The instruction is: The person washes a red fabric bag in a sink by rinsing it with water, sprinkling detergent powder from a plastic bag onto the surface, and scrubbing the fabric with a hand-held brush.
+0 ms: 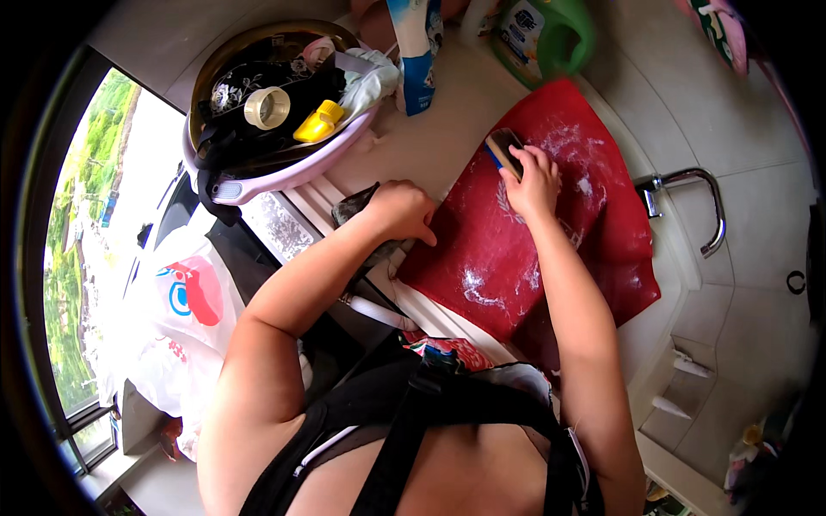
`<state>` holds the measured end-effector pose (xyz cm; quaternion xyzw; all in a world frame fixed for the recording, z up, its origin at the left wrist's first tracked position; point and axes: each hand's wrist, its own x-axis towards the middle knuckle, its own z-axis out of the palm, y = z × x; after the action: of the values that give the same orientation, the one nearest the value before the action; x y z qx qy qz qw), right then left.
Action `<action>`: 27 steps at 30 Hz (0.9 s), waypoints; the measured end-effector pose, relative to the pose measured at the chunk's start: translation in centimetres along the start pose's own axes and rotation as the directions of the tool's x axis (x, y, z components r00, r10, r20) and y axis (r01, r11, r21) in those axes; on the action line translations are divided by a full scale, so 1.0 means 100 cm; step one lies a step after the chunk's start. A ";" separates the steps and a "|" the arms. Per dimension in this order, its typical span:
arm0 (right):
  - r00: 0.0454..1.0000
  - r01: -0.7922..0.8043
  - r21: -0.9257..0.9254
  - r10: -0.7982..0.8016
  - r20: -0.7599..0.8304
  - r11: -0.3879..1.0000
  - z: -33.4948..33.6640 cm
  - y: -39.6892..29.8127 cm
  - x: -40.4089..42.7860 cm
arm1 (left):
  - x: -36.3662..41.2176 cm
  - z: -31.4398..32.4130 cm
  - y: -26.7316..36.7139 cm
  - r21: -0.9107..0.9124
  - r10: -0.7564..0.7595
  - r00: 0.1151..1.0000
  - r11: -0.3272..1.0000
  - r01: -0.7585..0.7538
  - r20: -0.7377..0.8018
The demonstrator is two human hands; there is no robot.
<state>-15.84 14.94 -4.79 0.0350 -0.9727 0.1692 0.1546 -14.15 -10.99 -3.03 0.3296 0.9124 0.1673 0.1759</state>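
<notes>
A red mat with white powder or suds on it and a pale printed emblem lies across the counter, its right part sagging over the sink. My right hand grips a scrubbing brush with a brown body and a blue edge, held against the upper part of the mat. At the mat's left edge is my left hand, fingers curled downward and thumb by the red fabric. Beneath and beside it is a dark, crumpled item, perhaps cloth. Whether those fingers hold anything is hidden.
A lilac basin holds black clothing, a yellow bottle and a cream cap. Behind stand a blue-white packet and a green detergent jug. A chrome faucet juts at right; a white plastic bag hangs left.
</notes>
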 end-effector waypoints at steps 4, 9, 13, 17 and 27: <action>0.975 0.181 0.185 -0.201 0.096 0.966 -0.008 -0.034 -0.059 | -0.006 0.002 -0.003 -0.006 0.006 1.000 1.000 -0.006 -0.010; 0.929 0.328 0.238 -0.358 0.097 0.914 -0.024 -0.059 -0.100 | -0.006 -0.002 0.000 0.070 -0.009 1.000 0.997 0.009 0.006; 0.862 0.479 0.117 -0.491 0.125 0.870 -0.015 -0.031 -0.065 | -0.005 -0.001 -0.002 -0.009 0.014 0.999 1.000 -0.014 0.031; 0.962 0.240 -0.108 -0.222 0.156 0.965 0.007 -0.001 -0.001 | -0.001 -0.001 0.000 0.018 0.000 1.000 1.000 0.000 0.018; 0.984 0.170 0.026 -0.171 0.057 0.985 0.000 -0.018 -0.038 | -0.001 0.000 -0.001 -0.017 0.003 1.000 1.000 -0.003 0.018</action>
<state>-12.06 13.27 -5.39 0.1248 -0.9684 0.1646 0.1396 -14.14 -11.07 -3.03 0.3309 0.9089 0.1722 0.1866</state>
